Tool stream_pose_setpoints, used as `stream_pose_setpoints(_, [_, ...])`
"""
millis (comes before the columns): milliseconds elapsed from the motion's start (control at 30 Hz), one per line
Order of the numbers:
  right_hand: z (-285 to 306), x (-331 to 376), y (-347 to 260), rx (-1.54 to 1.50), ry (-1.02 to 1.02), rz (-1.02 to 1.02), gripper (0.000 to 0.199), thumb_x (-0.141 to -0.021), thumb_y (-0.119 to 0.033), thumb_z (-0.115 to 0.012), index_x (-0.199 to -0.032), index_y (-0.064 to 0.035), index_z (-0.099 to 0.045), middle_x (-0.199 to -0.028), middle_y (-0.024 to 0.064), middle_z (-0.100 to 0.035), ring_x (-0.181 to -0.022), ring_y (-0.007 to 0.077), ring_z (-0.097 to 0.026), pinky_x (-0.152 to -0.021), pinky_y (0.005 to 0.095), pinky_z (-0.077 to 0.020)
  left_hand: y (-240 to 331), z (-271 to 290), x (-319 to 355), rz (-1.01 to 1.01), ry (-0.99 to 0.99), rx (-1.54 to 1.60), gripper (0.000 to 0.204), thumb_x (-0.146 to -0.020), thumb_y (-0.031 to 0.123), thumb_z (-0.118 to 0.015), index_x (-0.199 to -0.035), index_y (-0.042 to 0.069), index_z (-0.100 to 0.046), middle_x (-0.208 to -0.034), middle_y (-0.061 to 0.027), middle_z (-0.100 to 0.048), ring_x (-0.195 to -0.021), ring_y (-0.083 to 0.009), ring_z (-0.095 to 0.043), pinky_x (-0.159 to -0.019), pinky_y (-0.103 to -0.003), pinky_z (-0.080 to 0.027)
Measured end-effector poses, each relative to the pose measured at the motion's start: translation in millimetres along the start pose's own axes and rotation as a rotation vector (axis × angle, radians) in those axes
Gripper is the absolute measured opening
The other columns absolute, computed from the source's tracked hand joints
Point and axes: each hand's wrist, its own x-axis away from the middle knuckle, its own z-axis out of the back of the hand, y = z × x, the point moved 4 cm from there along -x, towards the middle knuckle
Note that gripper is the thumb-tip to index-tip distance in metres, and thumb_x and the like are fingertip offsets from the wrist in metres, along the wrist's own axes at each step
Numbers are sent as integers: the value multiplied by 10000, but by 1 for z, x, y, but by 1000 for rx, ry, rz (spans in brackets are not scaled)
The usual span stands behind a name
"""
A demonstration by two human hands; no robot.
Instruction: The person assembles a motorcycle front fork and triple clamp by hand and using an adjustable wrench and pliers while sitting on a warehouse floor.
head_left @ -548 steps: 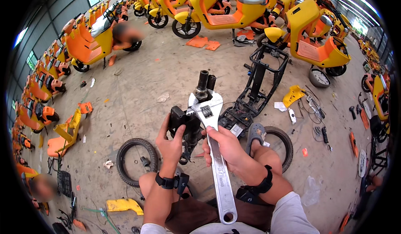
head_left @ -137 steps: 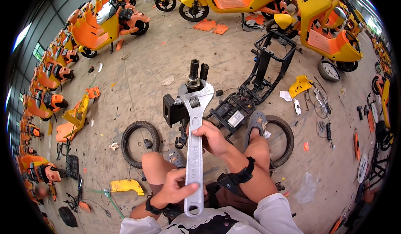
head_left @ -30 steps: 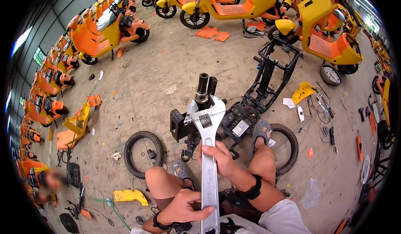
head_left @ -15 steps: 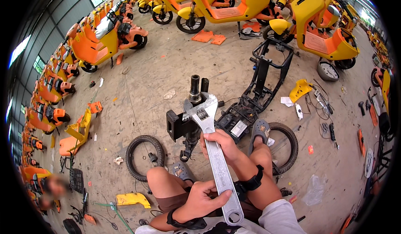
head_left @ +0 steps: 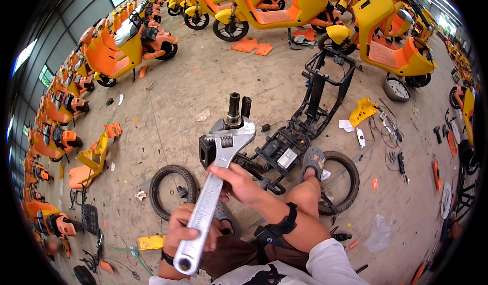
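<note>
A large silver adjustable wrench (head_left: 209, 199) slants across in front of me, its head at the nut on the upright steering tube (head_left: 234, 103) of a black scooter frame (head_left: 316, 99). The jaws look to be around that nut, though the wrench head covers part of it. My right hand (head_left: 238, 182) is closed on the upper handle just below the head. Lower down, my left hand (head_left: 184, 229) grips the handle close to its holed end. The frame lies stripped on the floor, its front end between my legs.
Loose wheels lie by my left knee (head_left: 173, 191) and right leg (head_left: 351, 181). Yellow and orange scooters (head_left: 274, 10) stand in rows at the back and left. Yellow panels (head_left: 362, 112), cables (head_left: 391, 125) and a clear plastic bag (head_left: 380, 232) litter the concrete floor.
The wrench's handle end has swung to the left, both hands moving with it and staying closed on it. The steering tube and the black bracket beside it have turned too.
</note>
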Motion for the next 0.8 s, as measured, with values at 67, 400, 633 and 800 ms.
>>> stream_pose_setpoints(67, [-9,-10,3,47,-63,-14,304,-969,-330,-468,-988,-38,-552,-655,40,-528,-469,106,-484,-394,232,-373,9,33,11,-8,30,61,414,-765,221,-613,-701,-187,-580,-550,-265,-580,-391,-329,-547,-404,-386,-492])
stream_pose_setpoints(400, [-29,-32,11,100,-88,-23,253,-966,-277,-505,-916,-29,-508,-597,24,-547,-416,99,-502,-358,229,-379,32,99,2,-134,44,302,263,-741,118,-523,-643,-126,-522,-478,-226,-522,-273,-232,-457,-274,-368,-440])
stream_pose_setpoints(633, [-26,7,21,127,-50,-46,267,-975,-233,-468,-1092,-1,-529,-607,42,-540,-414,106,-471,-377,241,-387,28,55,30,84,-199,-113,332,-779,164,-602,-641,-138,-588,-625,-277,-616,-458,-317,-611,-420,-384,-504])
stream_pose_setpoints(800, [-3,27,2,164,166,-45,459,-976,-409,-400,-867,-27,-629,-565,18,-535,-415,79,-452,-378,216,-327,-16,2,24,91,-202,-420,240,-812,120,-636,-844,-118,-641,-733,-192,-666,-620,-263,-660,-575,-328,-527])
